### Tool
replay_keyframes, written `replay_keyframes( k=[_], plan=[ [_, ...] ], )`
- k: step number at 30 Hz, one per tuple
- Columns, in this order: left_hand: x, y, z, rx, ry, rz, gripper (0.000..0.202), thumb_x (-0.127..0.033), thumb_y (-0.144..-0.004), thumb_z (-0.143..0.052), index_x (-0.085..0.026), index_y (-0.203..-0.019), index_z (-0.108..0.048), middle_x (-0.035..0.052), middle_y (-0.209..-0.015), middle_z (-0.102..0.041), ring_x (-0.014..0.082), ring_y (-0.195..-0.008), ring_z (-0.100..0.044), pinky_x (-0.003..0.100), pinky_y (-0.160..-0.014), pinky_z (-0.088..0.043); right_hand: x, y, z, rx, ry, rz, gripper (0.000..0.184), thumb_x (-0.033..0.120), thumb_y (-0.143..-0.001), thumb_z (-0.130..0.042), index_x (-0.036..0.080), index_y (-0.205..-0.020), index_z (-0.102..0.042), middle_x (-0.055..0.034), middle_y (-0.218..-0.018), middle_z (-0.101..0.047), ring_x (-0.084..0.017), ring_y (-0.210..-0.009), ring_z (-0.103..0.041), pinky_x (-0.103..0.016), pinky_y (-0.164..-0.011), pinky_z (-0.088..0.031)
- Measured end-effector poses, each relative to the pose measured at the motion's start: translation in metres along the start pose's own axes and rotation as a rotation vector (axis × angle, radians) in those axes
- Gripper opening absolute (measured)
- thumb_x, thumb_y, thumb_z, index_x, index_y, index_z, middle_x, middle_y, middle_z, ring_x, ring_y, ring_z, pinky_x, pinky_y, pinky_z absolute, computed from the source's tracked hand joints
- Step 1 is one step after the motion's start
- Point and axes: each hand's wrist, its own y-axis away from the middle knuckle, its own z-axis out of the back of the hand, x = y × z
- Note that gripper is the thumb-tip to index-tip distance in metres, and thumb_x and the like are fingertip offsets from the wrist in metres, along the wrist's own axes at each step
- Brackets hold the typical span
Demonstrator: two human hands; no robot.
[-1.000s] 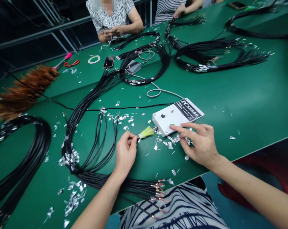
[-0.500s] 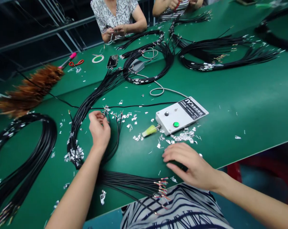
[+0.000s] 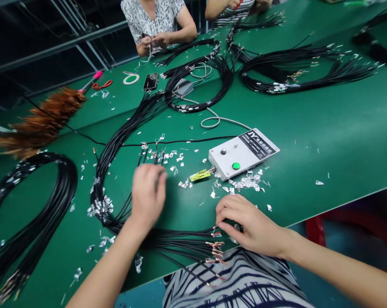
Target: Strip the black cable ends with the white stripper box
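Note:
My right hand [image 3: 245, 220] pinches the end of a black cable [image 3: 193, 233] at the table's front edge. Beside it lie more cable ends with bared coloured wires [image 3: 215, 248]. Over the same bundle hovers my left hand [image 3: 147, 192], smeared by motion; its fingers point down and I cannot make out whether they hold anything. Several cable tips [image 3: 156, 155] stick out just beyond that hand. A white control box [image 3: 245, 152] with a green button sits ahead of my right hand. At its front end is a yellow-green clip [image 3: 200, 175].
Foil scraps [image 3: 248, 183] litter the green table [image 3: 309, 141]. Coiled cable bundles lie at the left [image 3: 68, 179], centre back [image 3: 224, 90] and right [image 3: 260, 87]. A brown duster [image 3: 49, 124], red scissors [image 3: 102, 84], a tape roll [image 3: 131, 79] and a phone [image 3: 150, 81] lie further back. Two people work opposite.
My left hand has moved right and toward me, away from the cable tips. My right hand has closed on a cable end. The yellow-green clip has turned.

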Motion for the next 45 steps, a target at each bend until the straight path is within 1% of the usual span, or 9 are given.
replay_keyframes(
  k=[3,6,10,15,17,22,28,35,45],
  plan=[
    [-0.040,0.028,0.007,0.537,0.267,-0.149,0.018,-0.015,-0.093,-0.050,-0.022,-0.096,-0.066,0.0060,-0.087,-0.066,0.0218,-0.084,-0.061,0.033,-0.075,-0.049,-0.001,-0.006,0.001,-0.034,-0.002,-0.020,0.016,0.017,-0.094,-0.048,0.019,-0.084,-0.061,-0.0036,-0.086,-0.063,-0.018,-0.086,-0.057,-0.035,-0.079,-0.042],
    [-0.055,0.046,0.006,0.757,0.264,-0.080,0.014,-0.015,-0.092,-0.053,-0.021,-0.091,-0.066,0.0053,-0.086,-0.068,0.0224,-0.082,-0.063,0.033,-0.074,-0.048,-0.003,-0.010,0.001,-0.032,0.010,-0.040,0.015,0.016,-0.093,-0.048,0.019,-0.085,-0.061,-0.0034,-0.085,-0.064,-0.018,-0.086,-0.057,-0.034,-0.078,-0.042],
    [-0.052,0.048,0.007,0.681,0.380,0.064,0.016,-0.016,-0.094,-0.050,-0.020,-0.085,-0.062,0.0035,-0.082,-0.067,0.0188,-0.077,-0.062,0.029,-0.072,-0.047,0.000,-0.006,0.002,-0.019,-0.023,0.004,0.017,0.014,-0.092,-0.048,0.019,-0.083,-0.061,-0.0044,-0.091,-0.068,-0.018,-0.090,-0.059,-0.034,-0.080,-0.041],
    [-0.057,0.037,0.010,0.521,0.542,0.235,0.013,-0.024,-0.094,-0.049,-0.020,-0.090,-0.060,0.0019,-0.081,-0.065,0.0159,-0.073,-0.060,0.024,-0.064,-0.046,0.004,0.001,0.007,0.247,-0.201,0.175,0.011,0.020,-0.089,-0.058,0.021,-0.082,-0.066,-0.0002,-0.089,-0.074,-0.016,-0.087,-0.062,-0.033,-0.079,-0.040],
    [-0.061,0.034,0.008,0.507,0.587,0.268,0.015,-0.026,-0.095,-0.049,-0.020,-0.094,-0.062,0.0031,-0.087,-0.068,0.0159,-0.077,-0.061,0.024,-0.066,-0.047,0.003,-0.003,0.010,0.191,-0.307,0.102,0.011,0.027,-0.089,-0.062,0.021,-0.083,-0.069,-0.0019,-0.090,-0.074,-0.017,-0.087,-0.063,-0.033,-0.081,-0.042],
    [-0.069,0.032,0.001,0.485,0.654,0.341,0.017,-0.025,-0.093,-0.051,-0.018,-0.086,-0.065,0.0007,-0.078,-0.067,0.0128,-0.068,-0.058,0.021,-0.061,-0.044,-0.002,-0.027,0.008,-0.126,-0.647,-0.352,0.020,0.038,-0.089,-0.061,0.019,-0.086,-0.068,-0.0039,-0.081,-0.071,-0.016,-0.075,-0.063,-0.029,-0.067,-0.046],
    [-0.070,0.033,-0.006,0.462,0.743,0.450,0.015,-0.025,-0.090,-0.054,-0.017,-0.081,-0.065,-0.0005,-0.068,-0.063,0.0112,-0.060,-0.054,0.020,-0.056,-0.041,0.005,-0.046,-0.004,-0.179,-1.152,-0.549,0.033,0.048,-0.074,-0.075,0.018,-0.083,-0.064,0.0019,-0.067,-0.064,-0.009,-0.059,-0.053,-0.023,-0.055,-0.034],
    [-0.071,0.035,-0.007,0.394,0.911,0.617,0.017,-0.031,-0.087,-0.057,-0.016,-0.079,-0.060,-0.0022,-0.059,-0.055,0.0095,-0.050,-0.045,0.021,-0.048,-0.036,0.005,-0.039,-0.020,-0.144,-1.309,-0.634,0.032,0.039,-0.067,-0.082,0.018,-0.083,-0.063,0.0046,-0.065,-0.060,-0.007,-0.057,-0.047,-0.022,-0.054,-0.031],
    [-0.069,0.035,-0.010,0.441,0.975,0.708,0.023,-0.038,-0.086,-0.057,-0.015,-0.084,-0.060,-0.0027,-0.057,-0.054,0.0075,-0.044,-0.038,0.020,-0.043,-0.029,0.003,-0.043,-0.010,-0.208,-1.234,-0.577,0.024,0.040,-0.075,-0.073,0.018,-0.082,-0.068,0.0006,-0.071,-0.065,-0.009,-0.059,-0.050,-0.024,-0.055,-0.031]
  ],
)
